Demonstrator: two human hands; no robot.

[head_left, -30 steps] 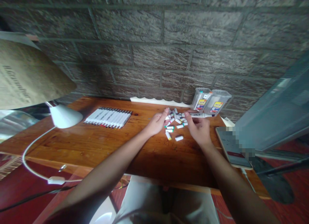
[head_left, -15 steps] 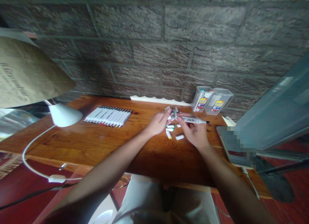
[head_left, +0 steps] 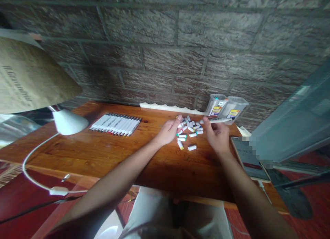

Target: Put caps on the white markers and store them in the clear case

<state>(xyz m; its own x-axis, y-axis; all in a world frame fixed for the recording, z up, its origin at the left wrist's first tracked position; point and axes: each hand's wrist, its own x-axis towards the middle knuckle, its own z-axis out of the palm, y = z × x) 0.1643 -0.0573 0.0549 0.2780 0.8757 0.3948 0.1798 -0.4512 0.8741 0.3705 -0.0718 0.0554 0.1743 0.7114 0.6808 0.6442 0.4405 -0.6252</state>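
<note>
My right hand point(head_left: 217, 135) is closed around a white marker point(head_left: 215, 121), held nearly level over the right side of the loose caps. My left hand point(head_left: 168, 131) is at the left edge of the pile, thumb and fingers pinched on a small white marker cap point(head_left: 180, 126); its fingers partly hide it. Between the hands lie several loose white caps with coloured ends, among them a green-ended cap point(head_left: 182, 139), a yellow-ended cap point(head_left: 180, 144) and a white cap point(head_left: 192, 148) nearest me.
A neat row of markers point(head_left: 116, 124) lies on the wooden desk point(head_left: 113, 156) to the left, beside a lamp base point(head_left: 69, 122). Two clear plastic cases point(head_left: 235, 108) stand at the back right, one with markers inside. A tablet point(head_left: 249, 158) lies at the right edge. Behind is a brick wall point(head_left: 154, 60).
My right hand has moved right with the marker, away from my left hand, uncovering more of the caps. The marker has turned in my fingers. My left hand has stayed almost in place.
</note>
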